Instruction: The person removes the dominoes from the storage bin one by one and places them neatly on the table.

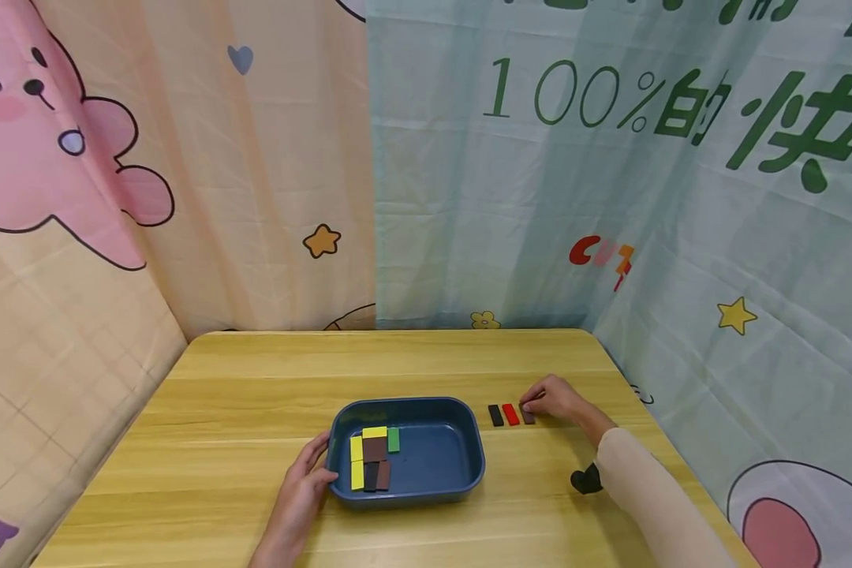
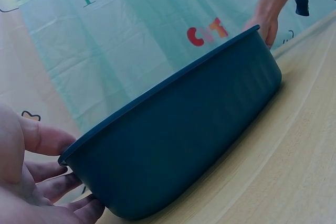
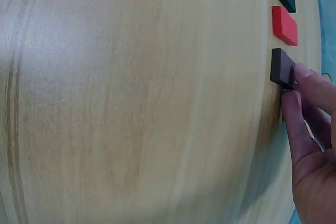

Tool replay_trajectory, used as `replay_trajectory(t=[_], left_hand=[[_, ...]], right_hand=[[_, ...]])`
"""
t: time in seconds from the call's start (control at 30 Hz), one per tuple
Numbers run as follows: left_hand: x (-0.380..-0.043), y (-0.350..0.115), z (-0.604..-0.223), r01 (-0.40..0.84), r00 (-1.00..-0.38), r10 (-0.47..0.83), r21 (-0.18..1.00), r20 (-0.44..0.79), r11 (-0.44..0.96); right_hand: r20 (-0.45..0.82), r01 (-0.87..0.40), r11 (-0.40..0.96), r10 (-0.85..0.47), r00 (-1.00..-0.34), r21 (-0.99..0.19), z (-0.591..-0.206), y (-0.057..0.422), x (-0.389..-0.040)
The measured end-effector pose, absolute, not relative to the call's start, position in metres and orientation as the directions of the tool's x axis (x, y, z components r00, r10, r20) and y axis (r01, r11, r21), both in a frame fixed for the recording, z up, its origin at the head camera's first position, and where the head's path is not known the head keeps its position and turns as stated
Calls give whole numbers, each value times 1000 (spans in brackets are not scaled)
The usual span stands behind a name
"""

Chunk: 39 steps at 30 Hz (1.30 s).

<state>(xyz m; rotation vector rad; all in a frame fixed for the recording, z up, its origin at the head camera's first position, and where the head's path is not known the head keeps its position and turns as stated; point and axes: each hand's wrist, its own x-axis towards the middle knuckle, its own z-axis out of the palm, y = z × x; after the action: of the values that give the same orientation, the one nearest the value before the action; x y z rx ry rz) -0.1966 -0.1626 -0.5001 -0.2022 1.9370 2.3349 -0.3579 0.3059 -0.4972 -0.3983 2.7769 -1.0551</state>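
1. Position of the brown block (image 3: 282,68): on the worktop (image 1: 255,379), between two and three o'clock from the blue tray (image 1: 440,451), with the red block (image 1: 511,414) just beside it at nine o'clock.
2. Right hand (image 1: 555,397): grip nearly closed, pinching the block's twelve-o'clock end.
3. Left hand (image 1: 308,471): grip partly closed, holding the tray's rim near nine o'clock.
4. Best handled with a light pinch, probably, clear of the red neighbour, tray steadied.
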Motion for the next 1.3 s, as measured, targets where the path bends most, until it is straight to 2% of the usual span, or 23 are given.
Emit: replay_trajectory(t=[0.2,0.47,0.6,0.83,1.1,1.3], left_hand=[[-197,-163,-500,-171,-984,-13,969,-176,-179],[-197,-162,-499,-149,-988,-11,972,-154,-181],[-197,-162,-499,-153,-987,-14,973,-158,-174],[-196,-163,-499,-177,-983,-26,969,-184,-171],[-196,-164,-499,-170,-984,-15,967,-176,-188],[-195,-164,-500,-164,-985,-16,968,-170,-192]], right_hand=[[-63,-184,721,-302,-951,-668,-486,306,-356],[-38,-253,698,-372,-927,-670,-464,305,-364],[-60,-242,682,-387,-920,-690,-457,297,-368],[-109,-238,649,-446,-888,-723,-444,274,-368],[-110,-288,635,-511,-853,-717,-428,250,-366],[-116,-346,611,-588,-801,-712,-422,235,-366]])
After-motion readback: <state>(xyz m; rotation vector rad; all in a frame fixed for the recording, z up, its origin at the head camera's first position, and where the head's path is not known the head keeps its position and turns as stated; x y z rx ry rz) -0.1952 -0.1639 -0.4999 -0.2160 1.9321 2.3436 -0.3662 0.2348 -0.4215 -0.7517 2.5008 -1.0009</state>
